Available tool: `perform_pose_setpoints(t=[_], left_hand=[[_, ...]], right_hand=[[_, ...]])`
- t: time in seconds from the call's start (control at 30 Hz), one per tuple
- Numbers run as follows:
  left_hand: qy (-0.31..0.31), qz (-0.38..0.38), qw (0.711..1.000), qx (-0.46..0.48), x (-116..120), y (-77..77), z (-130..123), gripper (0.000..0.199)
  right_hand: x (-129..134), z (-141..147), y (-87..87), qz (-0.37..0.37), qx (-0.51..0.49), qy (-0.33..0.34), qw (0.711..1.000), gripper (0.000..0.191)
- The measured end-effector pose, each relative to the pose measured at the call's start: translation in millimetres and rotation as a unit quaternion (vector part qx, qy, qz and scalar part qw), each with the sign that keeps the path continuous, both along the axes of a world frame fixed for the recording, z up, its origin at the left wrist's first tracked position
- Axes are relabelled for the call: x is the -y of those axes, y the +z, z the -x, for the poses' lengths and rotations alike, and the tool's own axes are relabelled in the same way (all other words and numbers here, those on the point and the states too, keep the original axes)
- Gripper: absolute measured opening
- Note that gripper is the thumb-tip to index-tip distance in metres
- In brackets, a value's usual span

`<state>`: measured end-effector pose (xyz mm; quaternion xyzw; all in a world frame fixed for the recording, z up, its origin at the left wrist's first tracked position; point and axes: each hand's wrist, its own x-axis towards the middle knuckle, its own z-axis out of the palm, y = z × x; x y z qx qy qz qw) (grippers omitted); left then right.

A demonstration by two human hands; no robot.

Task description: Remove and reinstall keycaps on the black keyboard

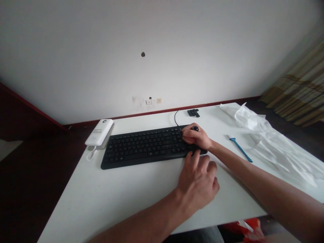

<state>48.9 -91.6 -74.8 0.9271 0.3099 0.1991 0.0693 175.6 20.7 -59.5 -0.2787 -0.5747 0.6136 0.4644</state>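
A black computer keyboard lies on the white table, its long side facing me. My right hand covers the keyboard's right end, with a small black object, perhaps a keycap, pinched at its fingertips. Just in front, my left hand rests with spread fingers, their tips touching the keyboard's front right edge. It holds nothing that I can see. The keys under my right hand are hidden.
A white power bank with a white cable stands left of the keyboard. Behind it lie a black cable and a small cluster of black keys. To the right are a blue brush-like tool and crumpled white plastic sheeting.
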Motion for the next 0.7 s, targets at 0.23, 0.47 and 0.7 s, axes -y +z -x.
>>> perform_pose_setpoints(t=[0.23, 0.47, 0.7], left_hand=[[0.047, -0.009, 0.999, -0.001, -10.4, 6.6, 3.1, 0.044], [0.092, -0.003, 0.996, -0.004, -13.7, 0.1, 4.9, 0.061], [0.099, -0.005, 0.995, 0.004, -14.9, 0.7, 6.4, 0.061]], right_hand=[[-10.6, -21.3, 7.9, -0.075, -0.014, -0.264, 0.961, 0.043], [-33.0, -74.9, -4.0, -0.222, 0.350, -0.477, 0.775, 0.039], [-48.6, -94.6, -22.4, -0.182, 0.417, -0.575, 0.681, 0.033]])
